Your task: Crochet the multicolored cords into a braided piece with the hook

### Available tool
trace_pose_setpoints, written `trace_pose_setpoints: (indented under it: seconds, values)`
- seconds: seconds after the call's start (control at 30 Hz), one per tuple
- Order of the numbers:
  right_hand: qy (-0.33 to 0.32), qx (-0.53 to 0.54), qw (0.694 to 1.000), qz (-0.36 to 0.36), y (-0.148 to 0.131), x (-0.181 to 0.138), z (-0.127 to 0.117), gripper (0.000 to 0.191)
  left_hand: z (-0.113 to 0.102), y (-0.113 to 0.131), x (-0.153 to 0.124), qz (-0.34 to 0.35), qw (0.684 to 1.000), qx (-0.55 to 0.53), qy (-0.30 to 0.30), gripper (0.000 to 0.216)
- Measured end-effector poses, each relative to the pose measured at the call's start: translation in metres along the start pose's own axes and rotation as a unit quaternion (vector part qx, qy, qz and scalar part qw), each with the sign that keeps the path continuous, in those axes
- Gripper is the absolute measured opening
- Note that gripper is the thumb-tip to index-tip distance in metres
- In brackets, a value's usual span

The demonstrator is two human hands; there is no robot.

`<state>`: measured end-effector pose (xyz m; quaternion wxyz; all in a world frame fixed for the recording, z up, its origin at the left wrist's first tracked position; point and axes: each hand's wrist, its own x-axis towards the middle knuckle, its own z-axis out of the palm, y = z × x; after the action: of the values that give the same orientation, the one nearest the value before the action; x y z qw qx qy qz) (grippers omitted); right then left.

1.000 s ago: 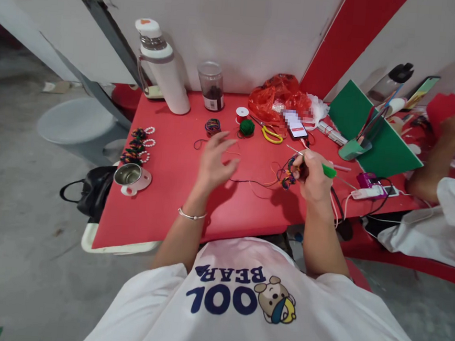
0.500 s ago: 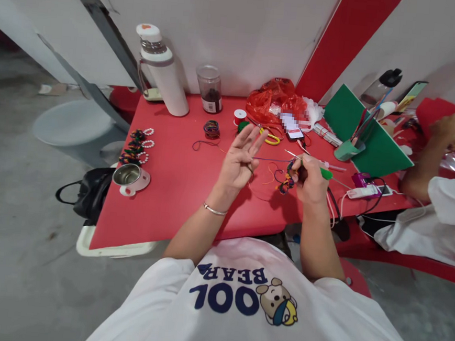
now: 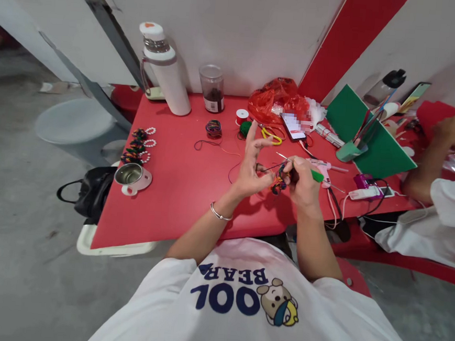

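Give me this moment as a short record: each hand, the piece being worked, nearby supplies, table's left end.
left hand: index finger raised, thumb beside the piece; contact unclear
right hand: grips a green-handled tool, fingers at the piece
piece: multicoloured yarn bundle, between the hands
nearby: green yarn ball, multicoloured yarn ball, pink glue gun
left end: mug, three white bead loops

Yarn piece (image 3: 278, 182): between left hand (image 3: 252, 170) and right hand (image 3: 303, 183)
Yarn ball (image 3: 214, 129): before jar (image 3: 212, 93)
Thermos (image 3: 169, 79): left of jar
Mug (image 3: 140, 180): on bench (image 3: 170, 203), left end
Phone (image 3: 293, 126): before plastic bag (image 3: 276, 98)
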<state>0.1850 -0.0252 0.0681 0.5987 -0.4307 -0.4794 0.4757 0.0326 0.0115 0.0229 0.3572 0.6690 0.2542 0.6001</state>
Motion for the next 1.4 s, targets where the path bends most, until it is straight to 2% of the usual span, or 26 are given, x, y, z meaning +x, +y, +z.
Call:
trace_pose_setpoints:
  seconds: [0.07,0.1,0.17,0.23,0.33,0.4,0.5,0.6,0.73,0.9,1.07,1.13,1.27,1.4]
  values:
    - [0.01,-0.006,1.0,0.0,0.001,0.0,0.001,0.041,-0.003,0.001,-0.001,0.042,0.999,0.029,-0.013,0.037]
    - [0.011,-0.012,1.0,-0.002,0.001,0.0,0.002,0.041,-0.005,0.002,-0.001,0.068,0.997,0.038,-0.02,0.035]
    - [0.011,-0.029,0.999,-0.011,0.003,0.0,0.004,0.042,-0.008,0.006,-0.001,0.113,0.991,0.065,-0.028,0.04]
    - [0.011,-0.047,0.998,-0.03,0.005,-0.001,0.005,0.044,-0.009,0.009,0.0,0.119,0.987,0.111,-0.019,0.043]
    - [0.017,-0.08,0.994,-0.072,0.007,-0.002,0.004,0.045,-0.007,0.012,-0.001,0.061,0.985,0.161,0.021,0.042]
    - [0.019,-0.11,0.988,-0.103,0.008,-0.002,0.004,0.047,-0.004,0.013,-0.001,0.011,0.989,0.136,0.053,0.041]
    - [0.012,-0.147,0.978,-0.148,0.012,-0.004,0.005,0.046,0.0,0.014,0.0,-0.095,0.992,0.013,0.079,0.049]
    - [0.01,-0.17,0.966,-0.194,0.015,-0.005,0.008,0.042,0.002,0.016,0.0,-0.19,0.973,-0.113,0.068,0.066]
    - [0.006,-0.223,0.941,-0.256,0.016,-0.005,0.012,0.038,-0.001,0.019,0.0,-0.204,0.96,-0.177,0.077,0.075]
    - [-0.005,-0.324,0.883,-0.341,0.018,-0.002,0.01,0.029,-0.009,0.025,0.0,-0.205,0.965,-0.133,0.1,0.068]
    - [0.024,-0.382,0.836,-0.393,0.027,0.004,0.005,0.017,-0.013,0.026,-0.001,-0.209,0.964,-0.13,0.102,0.068]
    - [0.027,-0.368,0.844,-0.388,0.029,0.005,0.005,0.017,-0.015,0.026,-0.001,-0.219,0.961,-0.137,0.099,0.069]
    - [0.001,-0.266,0.906,-0.33,0.034,0.004,0.005,0.026,-0.02,0.024,0.001,-0.246,0.951,-0.173,0.079,0.074]
    - [-0.042,-0.18,0.943,-0.275,0.042,0.011,0.003,0.034,-0.028,0.029,0.004,-0.273,0.934,-0.223,0.057,0.073]
